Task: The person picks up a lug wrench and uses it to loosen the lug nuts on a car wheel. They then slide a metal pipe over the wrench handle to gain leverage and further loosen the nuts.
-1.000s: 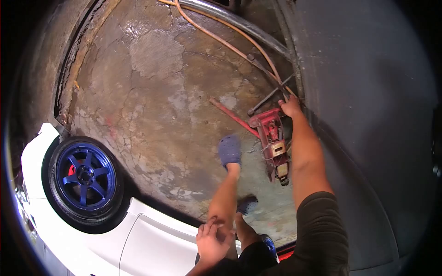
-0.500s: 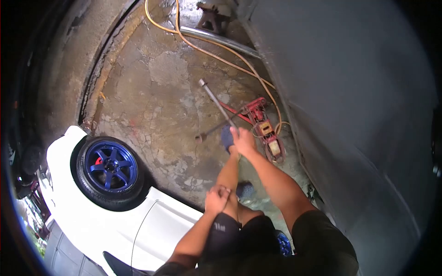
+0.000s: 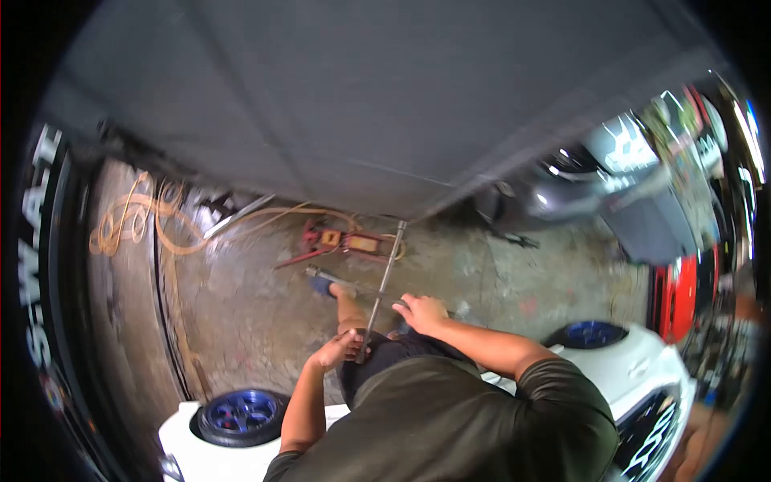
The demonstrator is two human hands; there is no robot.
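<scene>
A four-way lug wrench (image 3: 386, 277) hangs in front of my body, one bar upright toward the dark panel and the other running crosswise. Near my lap, my left hand (image 3: 337, 349) has its fingers curled around the lower end of the upright bar. My right hand (image 3: 426, 313) is on the crosswise bar, fingers bent over it; part of that bar is hidden beneath the hand.
Beyond my feet lies a red floor jack (image 3: 345, 241). A coiled orange hose (image 3: 128, 221) lies at left. The white car (image 3: 209, 462) with blue wheels (image 3: 243, 414) is below me. A large dark panel (image 3: 321, 96) spans the top. A grey car (image 3: 554, 193) stands right.
My view has swung right, toward the dark panel. The lug wrench has come up nearer my body. My left hand has left my thigh and taken hold of its lower end.
</scene>
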